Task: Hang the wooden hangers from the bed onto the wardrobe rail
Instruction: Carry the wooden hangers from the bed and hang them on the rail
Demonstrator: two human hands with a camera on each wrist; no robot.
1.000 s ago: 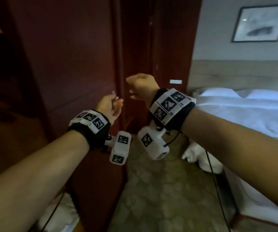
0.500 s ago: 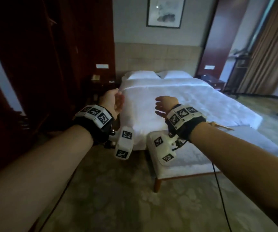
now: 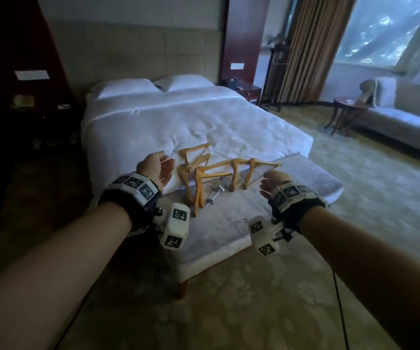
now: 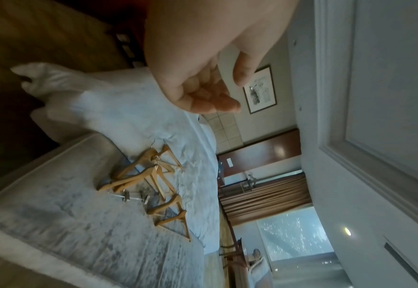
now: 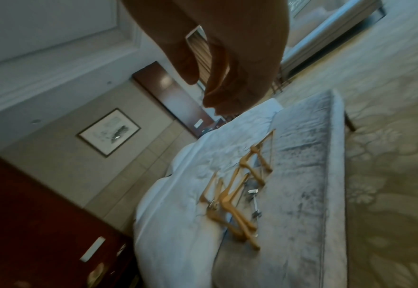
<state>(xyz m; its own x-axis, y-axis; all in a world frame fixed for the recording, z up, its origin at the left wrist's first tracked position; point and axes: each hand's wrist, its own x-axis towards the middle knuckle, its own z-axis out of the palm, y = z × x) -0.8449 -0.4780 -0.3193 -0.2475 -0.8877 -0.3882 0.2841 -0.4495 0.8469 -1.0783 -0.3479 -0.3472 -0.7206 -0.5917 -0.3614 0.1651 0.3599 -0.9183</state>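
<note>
Hands hung empty above the near edge of the grey bench (image 3: 241,223), the left hand (image 3: 156,170) and right hand (image 3: 272,182) both loosely curled. Beyond them the wooden hangers (image 3: 211,173) lay heaped across the bench's far edge and the white bed (image 3: 178,122) (metal clips among them). Pickup seemed next: choosing one hanger and lifting it clear of its neighbours.

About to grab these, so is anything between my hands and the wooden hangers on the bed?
Nothing visible. The wooden hangers lie uncovered at the foot of the bed, with open air between them and the left hand and right hand.
</note>
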